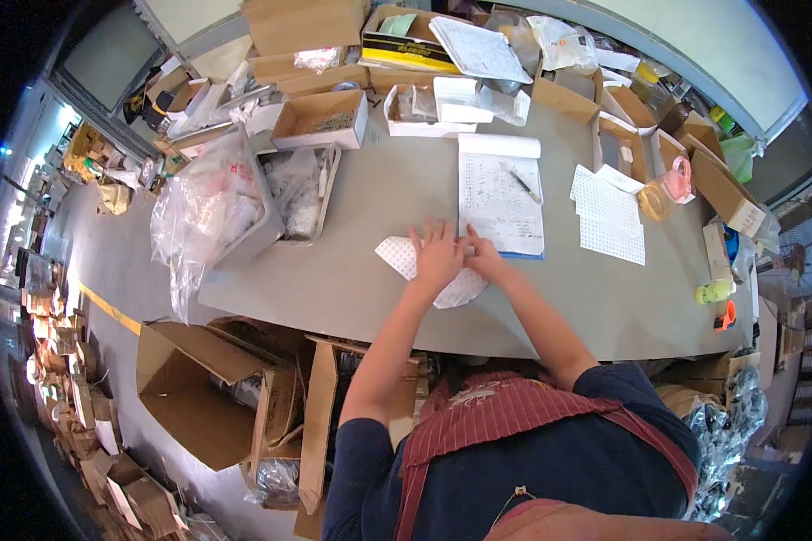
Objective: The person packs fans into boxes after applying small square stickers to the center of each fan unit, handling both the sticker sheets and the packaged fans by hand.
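Observation:
A white sheet (397, 254) printed with rows of small marks lies in front of me on the grey table, its near corner (461, 289) slightly curled. My left hand (438, 255) rests on this sheet, fingers spread and pointing away from me. Close beside it, my right hand (484, 255) has its fingers bent together at the sheet's right part; what they pinch, if anything, is hidden. Just beyond both hands is a clipboard with written paper (501, 216), and a pen (525, 187) lies on it.
More marked sheets (609, 216) lie to the right, near a pink-lidded bottle (666, 194). A grey bin with plastic bags (221, 203) stands left. Open boxes line the back, including one of small parts (320, 122). Orange tape dispenser (725, 316) sits at the right edge; cartons (212, 383) stand below.

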A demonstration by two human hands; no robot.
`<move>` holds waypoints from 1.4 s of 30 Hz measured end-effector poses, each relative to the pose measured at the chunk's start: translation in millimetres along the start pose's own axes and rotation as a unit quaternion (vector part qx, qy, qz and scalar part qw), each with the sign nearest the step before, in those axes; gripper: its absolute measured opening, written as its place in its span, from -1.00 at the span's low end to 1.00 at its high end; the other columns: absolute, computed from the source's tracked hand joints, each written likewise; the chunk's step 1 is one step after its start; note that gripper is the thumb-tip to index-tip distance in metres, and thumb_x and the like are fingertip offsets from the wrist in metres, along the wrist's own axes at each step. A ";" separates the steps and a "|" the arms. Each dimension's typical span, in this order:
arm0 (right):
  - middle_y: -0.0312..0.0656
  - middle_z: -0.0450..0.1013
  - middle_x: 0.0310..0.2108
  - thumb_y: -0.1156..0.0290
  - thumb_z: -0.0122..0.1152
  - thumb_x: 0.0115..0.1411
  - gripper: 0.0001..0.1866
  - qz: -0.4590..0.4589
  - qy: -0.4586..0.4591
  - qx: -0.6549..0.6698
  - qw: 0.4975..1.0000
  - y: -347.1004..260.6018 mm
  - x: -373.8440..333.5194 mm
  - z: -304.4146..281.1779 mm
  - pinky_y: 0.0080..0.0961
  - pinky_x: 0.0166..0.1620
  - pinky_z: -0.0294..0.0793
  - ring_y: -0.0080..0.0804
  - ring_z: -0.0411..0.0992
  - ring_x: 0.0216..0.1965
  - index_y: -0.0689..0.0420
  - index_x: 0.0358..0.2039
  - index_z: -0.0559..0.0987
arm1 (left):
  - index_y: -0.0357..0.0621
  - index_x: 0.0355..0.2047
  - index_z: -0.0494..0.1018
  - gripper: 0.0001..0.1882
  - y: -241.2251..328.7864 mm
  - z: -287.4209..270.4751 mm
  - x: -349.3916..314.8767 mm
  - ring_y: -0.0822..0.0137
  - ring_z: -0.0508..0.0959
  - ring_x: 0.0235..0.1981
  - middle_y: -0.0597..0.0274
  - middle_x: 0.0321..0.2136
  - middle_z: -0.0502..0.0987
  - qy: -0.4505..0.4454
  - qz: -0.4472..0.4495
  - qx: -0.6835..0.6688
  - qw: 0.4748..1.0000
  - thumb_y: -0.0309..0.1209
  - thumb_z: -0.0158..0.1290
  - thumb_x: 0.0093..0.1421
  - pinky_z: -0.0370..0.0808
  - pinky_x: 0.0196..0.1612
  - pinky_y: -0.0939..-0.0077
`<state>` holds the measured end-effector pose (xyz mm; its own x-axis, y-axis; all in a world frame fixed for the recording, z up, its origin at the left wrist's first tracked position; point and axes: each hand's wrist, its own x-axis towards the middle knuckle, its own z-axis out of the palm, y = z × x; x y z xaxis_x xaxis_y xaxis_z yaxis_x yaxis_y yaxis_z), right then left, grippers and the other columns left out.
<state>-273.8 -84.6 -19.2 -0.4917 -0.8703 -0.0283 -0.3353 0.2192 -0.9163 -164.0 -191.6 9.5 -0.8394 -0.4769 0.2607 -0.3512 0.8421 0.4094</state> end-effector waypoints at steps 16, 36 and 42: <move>0.11 0.25 0.25 0.57 0.39 -0.13 -0.51 0.032 0.062 0.067 0.995 100.4 42.4 -99.3 -0.38 0.20 0.32 -0.24 0.24 0.27 0.30 -0.09 0.57 | -0.05 -0.21 0.56 -0.79 71.9 32.7 44.5 0.10 0.49 0.02 0.23 -0.12 0.60 0.037 -0.062 -0.280 0.957 -0.27 0.06 0.23 0.12 0.19 -0.24; -0.07 0.52 -0.20 0.63 0.26 0.03 -0.66 0.059 0.070 0.185 0.979 2.2 -26.4 21.3 -0.43 -0.11 0.49 -0.32 0.48 -0.17 0.37 -0.13 0.53 | -0.24 -0.29 0.49 -0.53 -7.9 -99.7 -370.9 -0.03 0.61 -0.50 -0.01 -0.52 0.60 -0.216 -0.682 -0.497 0.492 -0.06 -0.19 0.34 0.57 -0.37 0.16; -0.11 0.52 -0.21 0.60 0.28 0.08 -0.67 0.069 0.112 0.203 0.970 -13.3 -14.6 42.3 -0.47 -0.12 0.48 -0.38 0.49 -0.24 0.38 -0.12 0.51 | -0.21 -0.23 0.57 -0.66 -103.0 83.2 -430.7 0.09 0.64 -0.23 0.05 -0.26 0.63 -0.312 -0.455 -0.034 0.833 -0.20 -0.04 0.24 0.55 -0.14 0.09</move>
<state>-228.2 -93.5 -23.4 -0.6871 -0.7173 -0.1160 0.0673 0.0961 -0.9931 199.2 -52.0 -217.8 -0.2985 -0.6680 -0.6817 -0.9535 0.1781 0.2430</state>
